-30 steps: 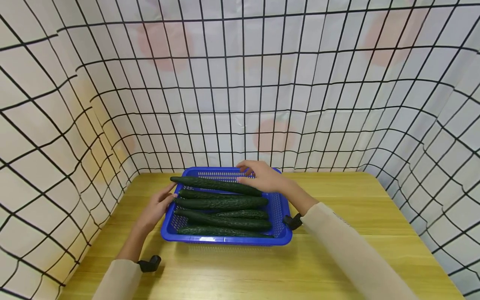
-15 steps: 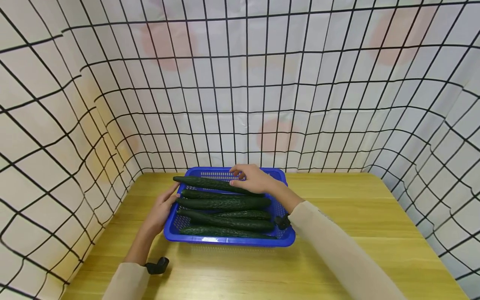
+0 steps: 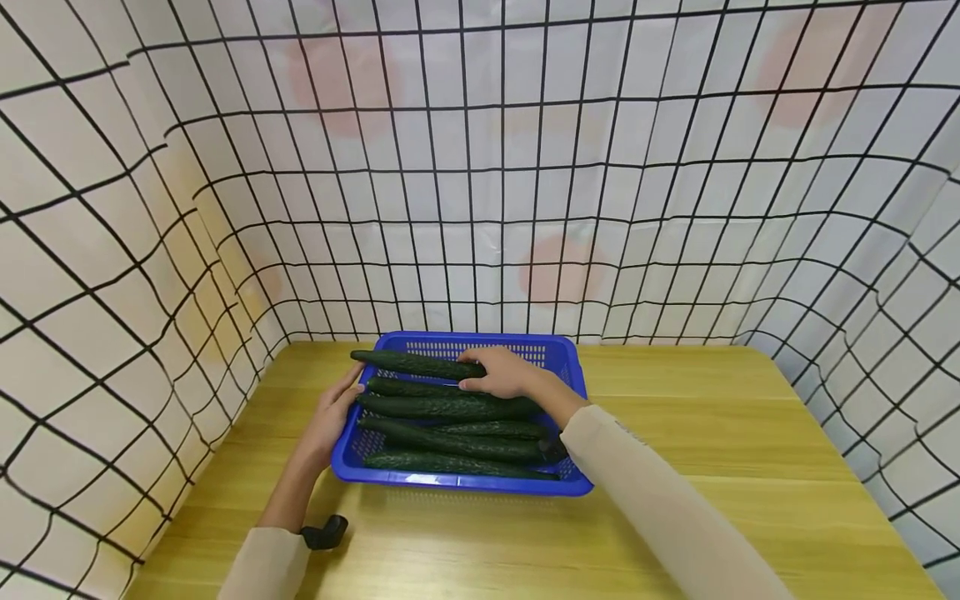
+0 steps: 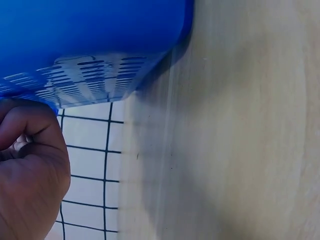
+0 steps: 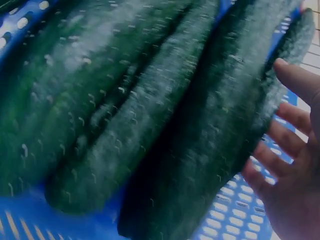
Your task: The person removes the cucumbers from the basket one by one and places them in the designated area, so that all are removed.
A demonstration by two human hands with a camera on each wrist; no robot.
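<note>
Several long, dark green cucumbers [image 3: 450, 407] lie side by side in a blue perforated plastic basket [image 3: 465, 482]. The rearmost cucumber [image 3: 408, 362] sits higher, its left end over the rim. My right hand [image 3: 501, 372] grips this cucumber right of its middle, hiding its right part. In the right wrist view, the thumb is on one side of that cucumber [image 5: 275, 95] and the fingers [image 5: 287, 137] are on the other. At the basket's left side my left hand [image 3: 326, 421] holds the rim; its curled fingers meet the blue wall in the left wrist view.
The basket stands near the back of a light wooden table [image 3: 675, 400]. White panels with a black wire grid [image 3: 480, 225] enclose the back and both sides. Table surface extends right of the basket and in front of it.
My right hand has moved left and down from above the basket onto the rearmost cucumber, closing round it. The left hand stays at the basket's rim. The head view has shifted slightly.
</note>
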